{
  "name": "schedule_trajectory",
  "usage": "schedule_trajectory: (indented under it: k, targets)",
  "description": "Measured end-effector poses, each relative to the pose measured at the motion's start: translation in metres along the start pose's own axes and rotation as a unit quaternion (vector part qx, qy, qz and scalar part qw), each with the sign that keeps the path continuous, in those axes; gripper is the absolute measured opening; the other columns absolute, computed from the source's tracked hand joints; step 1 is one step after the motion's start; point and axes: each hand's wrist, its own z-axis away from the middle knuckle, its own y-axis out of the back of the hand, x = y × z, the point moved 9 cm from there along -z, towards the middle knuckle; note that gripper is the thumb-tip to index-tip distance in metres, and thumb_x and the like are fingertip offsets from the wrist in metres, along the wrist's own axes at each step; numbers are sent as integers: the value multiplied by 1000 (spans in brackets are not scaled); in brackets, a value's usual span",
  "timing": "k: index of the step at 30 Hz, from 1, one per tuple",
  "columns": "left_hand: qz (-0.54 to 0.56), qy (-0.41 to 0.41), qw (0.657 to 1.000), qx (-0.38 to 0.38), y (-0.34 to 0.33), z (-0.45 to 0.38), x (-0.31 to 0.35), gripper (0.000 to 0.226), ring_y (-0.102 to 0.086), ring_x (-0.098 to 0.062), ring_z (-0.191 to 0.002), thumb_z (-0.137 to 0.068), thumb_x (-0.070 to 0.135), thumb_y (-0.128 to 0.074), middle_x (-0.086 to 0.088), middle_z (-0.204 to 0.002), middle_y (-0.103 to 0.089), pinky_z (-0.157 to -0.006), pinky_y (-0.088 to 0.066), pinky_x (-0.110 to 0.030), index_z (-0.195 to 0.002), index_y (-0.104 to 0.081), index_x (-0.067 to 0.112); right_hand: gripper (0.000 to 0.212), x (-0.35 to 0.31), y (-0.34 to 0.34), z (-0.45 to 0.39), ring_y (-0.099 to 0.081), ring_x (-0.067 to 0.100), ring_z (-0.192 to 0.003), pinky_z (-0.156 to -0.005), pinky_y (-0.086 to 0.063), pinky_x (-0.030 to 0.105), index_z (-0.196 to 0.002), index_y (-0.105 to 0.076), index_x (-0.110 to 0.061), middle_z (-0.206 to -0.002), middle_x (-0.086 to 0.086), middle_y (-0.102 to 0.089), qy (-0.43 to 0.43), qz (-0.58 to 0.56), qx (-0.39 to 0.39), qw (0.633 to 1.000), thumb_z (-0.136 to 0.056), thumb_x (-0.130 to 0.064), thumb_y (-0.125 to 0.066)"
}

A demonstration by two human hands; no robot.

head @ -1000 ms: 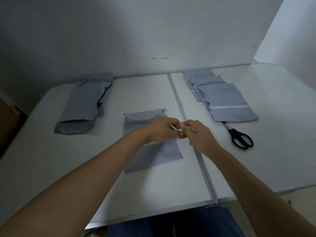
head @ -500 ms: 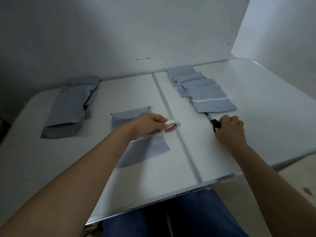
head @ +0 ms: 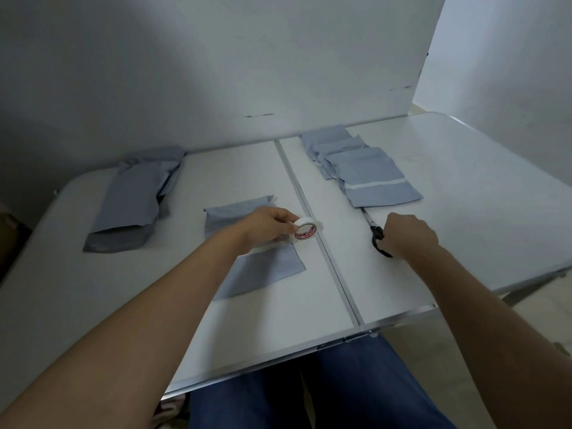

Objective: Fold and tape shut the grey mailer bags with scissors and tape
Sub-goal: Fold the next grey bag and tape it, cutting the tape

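Left hand [head: 266, 226] pinches the tape roll [head: 305, 232] over the light, limp, slippery mailer bag [head: 257, 264] at counter centre; right hand [head: 408, 235] grips the scissors [head: 378, 239] at 3 o'clock; hold its folded edge

One head-worn wide-angle view looks forward and down, close over the white table [head: 464, 187] toward the wall.

White folding table [head: 483, 168] against plain white wall [head: 247, 57], beige floor [head: 538, 311], dim light.
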Motion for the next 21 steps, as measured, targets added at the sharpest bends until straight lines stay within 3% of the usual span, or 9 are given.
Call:
schedule_trajectory:
  k: [3, 6, 8, 10, 13, 21]
  targets:
    - [-16, 3, 1000, -1, -1, 2, 2, 23, -57, -9, -78, -89, 8, -66, -4, -93, -68, -66, -45, -16, -110, -70, 12, 25, -6, -6, 0, -65, 28, -81, -74, -53, 32, -98, -52, -7, -91, 11, -67, 12, -62, -40, 997, -87, -28, -61]
    - [-17, 21, 1000, 4, 0, 4, -3, 21, -55, -10, -79, -89, 12, -66, -1, -91, -67, -66, -40, -21, -109, -71, 16, 25, -11, -18, 7, -69, 27, -79, -72, -59, 36, -105, -56, -1, -94, 12, -65, 11, -168, -125, 978, -85, -10, -67]
    - [1, 30, 1000, 9, 2, 4, -7, 19, -55, -10, -79, -88, 12, -67, -1, -88, -67, -68, -39, -23, -105, -72, 19, 27, -19, -23, 20, -70, 25, -76, -63, -59, 30, -107, -52, -6, -101, 15, -63, 12, -265, -178, 948, -85, -6, -68]
    - [15, 28, 999, 11, 2, 4, -8, 18, -56, -11, -77, -89, 9, -66, -2, -87, -67, -68, -42, -22, -104, -72, 17, 22, -26, -25, 34, -68, 14, -60, -50, -52, 19, -105, -58, -4, -91, 13, -68, 20, -344, -212, 915, -88, -12, -69]
    - [47, 18, 999, 16, 0, 5, -10, 18, -58, -13, -78, -90, 4, -63, -7, -92, -68, -68, -49, -18, -105, -70, 10, 25, -37, -29, 52, -59, 8, -50, -56, -47, 19, -96, -70, -7, -66, 2, -67, 61, -347, -233, 906, -87, -31, -69]
    - [88, 26, 995, 32, -2, 7, -15, 16, -57, -17, -72, -91, 2, -61, -15, -92, -66, -73, -52, -24, -106, -67, 2, 42, -42, -30, 76, -53, 11, -47, -48, -39, 20, -92, -68, -4, -63, 5, -62, 62, -376, -220, 898, -86, -46, -67]
